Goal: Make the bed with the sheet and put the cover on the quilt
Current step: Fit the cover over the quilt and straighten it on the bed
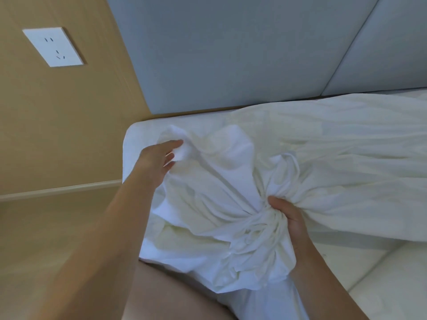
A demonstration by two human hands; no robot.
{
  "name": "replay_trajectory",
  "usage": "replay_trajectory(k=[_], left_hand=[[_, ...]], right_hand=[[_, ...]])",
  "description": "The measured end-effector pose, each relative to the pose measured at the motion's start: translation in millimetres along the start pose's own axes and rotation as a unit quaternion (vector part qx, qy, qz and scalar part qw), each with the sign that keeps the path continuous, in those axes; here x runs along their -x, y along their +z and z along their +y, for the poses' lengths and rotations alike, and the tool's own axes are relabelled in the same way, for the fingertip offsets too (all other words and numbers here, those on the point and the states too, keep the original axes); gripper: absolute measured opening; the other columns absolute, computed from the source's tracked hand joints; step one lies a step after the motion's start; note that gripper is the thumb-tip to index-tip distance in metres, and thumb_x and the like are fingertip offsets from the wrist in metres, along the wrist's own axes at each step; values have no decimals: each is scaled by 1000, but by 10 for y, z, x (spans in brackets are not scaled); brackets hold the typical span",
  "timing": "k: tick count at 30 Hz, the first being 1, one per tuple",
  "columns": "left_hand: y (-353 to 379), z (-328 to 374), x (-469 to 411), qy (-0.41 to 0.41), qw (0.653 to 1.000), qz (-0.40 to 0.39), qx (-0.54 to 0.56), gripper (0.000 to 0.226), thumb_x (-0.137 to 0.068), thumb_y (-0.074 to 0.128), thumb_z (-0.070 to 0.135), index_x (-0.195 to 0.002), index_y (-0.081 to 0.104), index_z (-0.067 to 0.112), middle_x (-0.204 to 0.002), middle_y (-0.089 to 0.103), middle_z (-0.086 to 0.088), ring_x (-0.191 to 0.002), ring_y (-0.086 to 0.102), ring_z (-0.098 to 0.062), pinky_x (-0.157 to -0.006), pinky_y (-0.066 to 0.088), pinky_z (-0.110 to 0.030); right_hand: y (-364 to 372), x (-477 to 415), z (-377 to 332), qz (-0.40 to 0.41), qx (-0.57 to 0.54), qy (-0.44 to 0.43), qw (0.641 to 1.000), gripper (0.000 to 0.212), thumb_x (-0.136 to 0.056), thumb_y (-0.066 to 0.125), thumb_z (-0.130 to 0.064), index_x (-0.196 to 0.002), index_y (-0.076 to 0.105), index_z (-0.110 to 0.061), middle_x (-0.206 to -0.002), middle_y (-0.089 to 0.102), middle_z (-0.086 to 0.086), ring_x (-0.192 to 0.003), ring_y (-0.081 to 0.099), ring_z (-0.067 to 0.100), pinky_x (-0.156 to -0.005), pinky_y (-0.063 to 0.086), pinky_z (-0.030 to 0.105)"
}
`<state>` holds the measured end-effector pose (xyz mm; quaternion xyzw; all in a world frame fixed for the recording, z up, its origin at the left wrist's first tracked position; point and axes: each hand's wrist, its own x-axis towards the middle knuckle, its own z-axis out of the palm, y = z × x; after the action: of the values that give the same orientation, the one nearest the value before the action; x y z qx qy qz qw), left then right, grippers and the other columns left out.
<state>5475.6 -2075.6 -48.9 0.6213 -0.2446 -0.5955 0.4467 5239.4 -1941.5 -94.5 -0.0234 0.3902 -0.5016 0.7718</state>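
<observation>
White wall socket [54,46], grey padded headboard [219,51]

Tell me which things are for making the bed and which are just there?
For the job: white cloth, right hand bunching it, left hand pinching a fold, mattress.
Just there: wall socket, grey headboard, skirting board.
</observation>
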Motion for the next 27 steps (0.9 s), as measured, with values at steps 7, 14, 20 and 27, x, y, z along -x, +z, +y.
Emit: replay_trajectory(k=[7, 14, 20, 27], left_hand=[[293, -402, 128, -78, 991, -56, -97, 51, -75, 77, 11, -118, 54, -1, -107, 65, -16, -96, 64, -29, -89, 52, -40], [-69, -347, 137, 57, 986, 12, 154, 22, -95, 49, 19, -107, 68, 16, -105, 70, 2, -96, 65, -14, -87, 52, -30], [-287, -582, 162, 74, 847, 155, -503, 34, -93, 47, 18, -126, 52, 14, -123, 56, -10, -108, 53, -30, -82, 40, -32], [551, -521, 714, 163, 852, -86, -490, 47, -88, 47, 59, -94, 65, 15, -92, 65, -6, -94, 59, -24, -81, 41, -32]], right_hand=[[-58, 71, 11, -23, -5, 23, 999, 94, -12, 94, -18, -100, 68, -2, -95, 67, 23, -80, 68, 40, -59, 56, 50], [27, 24, 58, -50, -5, -13, 999, 64, -16, 94, -18, -76, 77, -9, -85, 70, 19, -75, 70, 37, -58, 56, 47], [-19, -18, 89, -47, -3, 9, 999, 65, -19, 94, -22, -79, 73, -11, -79, 67, 17, -72, 68, 34, -62, 56, 46], [-59, 15, 18, -84, -4, 48, 995, 81, -18, 89, -15, -94, 72, 6, -100, 66, 28, -84, 68, 42, -64, 56, 50]])
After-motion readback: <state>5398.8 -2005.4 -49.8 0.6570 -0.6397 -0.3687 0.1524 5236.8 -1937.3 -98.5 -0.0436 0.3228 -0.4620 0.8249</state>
